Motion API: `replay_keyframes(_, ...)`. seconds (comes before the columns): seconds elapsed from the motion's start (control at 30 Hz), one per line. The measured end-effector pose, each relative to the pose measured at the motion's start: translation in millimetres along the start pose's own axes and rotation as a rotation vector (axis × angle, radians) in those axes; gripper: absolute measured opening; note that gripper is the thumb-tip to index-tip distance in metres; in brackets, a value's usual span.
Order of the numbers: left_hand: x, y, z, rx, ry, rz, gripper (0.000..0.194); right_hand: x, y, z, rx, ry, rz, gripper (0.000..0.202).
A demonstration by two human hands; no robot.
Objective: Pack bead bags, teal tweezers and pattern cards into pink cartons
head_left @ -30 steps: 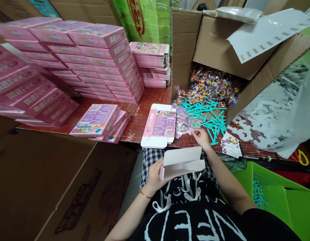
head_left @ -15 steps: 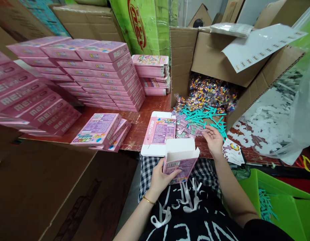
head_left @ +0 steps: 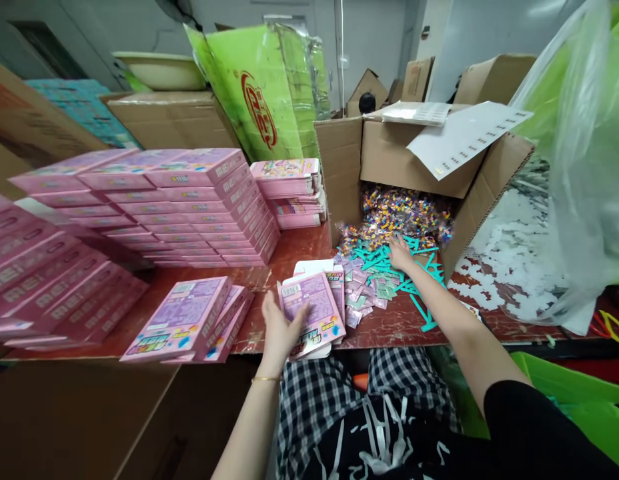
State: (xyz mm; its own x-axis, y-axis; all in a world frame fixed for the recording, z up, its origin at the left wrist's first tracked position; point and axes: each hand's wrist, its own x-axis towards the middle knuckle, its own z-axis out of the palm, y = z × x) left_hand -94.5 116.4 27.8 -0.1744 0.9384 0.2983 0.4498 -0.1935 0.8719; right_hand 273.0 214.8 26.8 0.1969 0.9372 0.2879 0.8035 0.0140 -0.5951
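My left hand (head_left: 284, 327) grips a pink and purple printed carton (head_left: 314, 303), thumb across its face and fingers at its left edge. The carton lies slanted over another flat pink box (head_left: 335, 280) on the table. My right hand (head_left: 400, 255) is stretched forward over the pile of teal plastic sticks (head_left: 377, 259), fingers apart, at the edge of the clear bags of colourful beads (head_left: 389, 210). Nothing shows in its fingers. Small purple and green packets (head_left: 362, 293) are scattered between my hands.
A cardboard box (head_left: 414, 157) lies open towards me around the bead bags. Stacks of pink cartons (head_left: 189, 200) stand to the left, with a few more (head_left: 184, 317) near the front edge. White perforated pieces (head_left: 519, 260) are heaped at right. A green bin (head_left: 569, 393) sits below right.
The carton has gone from my lap, open end up, to lying on the table at the left, still in my left hand. My right hand has moved forward from the packets to the teal sticks.
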Motion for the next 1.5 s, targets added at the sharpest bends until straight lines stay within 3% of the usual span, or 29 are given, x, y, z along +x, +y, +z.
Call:
replay_keyframes(0.07,-12.0,12.8,-5.5,0.152,0.039,0.158,0.088,3.7,-1.6,-11.8,0.033,0.09,-0.101,0.026)
replay_keyframes(0.17,-34.0,50.7,-4.2,0.191,-0.039,0.4,0.069,-13.4,-23.7,-48.6,0.152,0.291,-0.349,0.017)
replay_keyframes(0.23,-46.1,76.6,8.8,0.092,-0.147,0.491,0.073,-42.7,-51.4,-77.3,0.23,0.221,-0.464,0.013)
replay_keyframes(0.3,-61.7,94.8,30.9,-0.082,-0.333,0.446,0.094,-84.1,-82.6,-98.0,0.273,0.025,-0.51,0.011)
replay_keyframes(0.37,-84.2,102.3,55.7,-0.321,-0.602,0.235,0.099,-128.0,-102.4,-103.7,0.327,-0.162,-0.508,0.015)
replay_keyframes(0.4,-97.2,102.0,66.6,-0.443,-0.744,0.078,0.09,-146.8,-102.6,-101.7,0.367,-0.231,-0.474,0.02)
replay_keyframes(0.47,-121.7,94.5,81.7,-0.651,-0.963,-0.267,0.061,-172.3,-77.5,-95.6,0.432,-0.237,-0.32,0.032)
replay_keyframes(0.53,-139.2,81.1,86.4,-0.773,-1.055,-0.544,0.045,-181.2,-23.5,-96.7,0.35,-0.082,-0.067,0.038)
replay_keyframes(0.57,-144.6,73.7,85.6,-0.808,-1.077,-0.638,0.044,-181.2,9.0,-101.4,0.2,-0.02,0.087,0.037)
replay_keyframes(0.6,-148.0,66.6,83.4,-0.829,-1.09,-0.712,0.044,-179.5,41.4,-108.1,0.002,-0.031,0.24,0.036)
replay_keyframes(0.63,-150.0,60.3,80.7,-0.837,-1.107,-0.772,0.043,-176.9,71.1,-115.6,-0.16,-0.127,0.339,0.038)
replay_keyframes(0.7,-151.0,50.9,76.0,-0.824,-1.135,-0.861,0.04,-171.0,116.7,-128.8,-0.269,-0.207,0.42,0.047)
replay_keyframes(0.77,-150.3,45.8,74.3,-0.81,-1.124,-0.911,0.038,-165.0,142.1,-135.3,-0.283,-0.271,0.438,0.053)
replay_keyframes(0.93,-145.9,38.1,75.8,-0.861,-0.896,-0.948,0.043,-148.3,161.8,-132.7,-0.267,-0.353,0.461,0.035)
replay_keyframes(1.03,-143.6,28.2,74.0,-0.912,-0.793,-1.061,0.04,-144.4,168.2,-131.1,-0.223,-0.338,0.445,0.027)
replay_keyframes(1.17,-140.9,19.5,72.5,-1.063,-0.677,-1.209,0.024,-152.5,176.8,-140.8,-0.153,-0.258,0.425,0.031)
replay_keyframes(1.3,-135.8,24.2,73.6,-1.24,-0.701,-1.214,0.018,-161.1,193.2,-179.1,-0.087,-0.073,0.474,0.027)
replay_keyframes(1.4,-135.1,25.5,74.8,-1.213,-0.795,-1.226,0.024,-157.0,207.8,-212.9,-0.044,0.053,0.524,0.027)
replay_keyframes(1.5,-140.1,22.6,77.4,-1.114,-0.856,-1.19,0.027,-142.7,218.1,-224.8,-0.01,0.047,0.545,0.032)
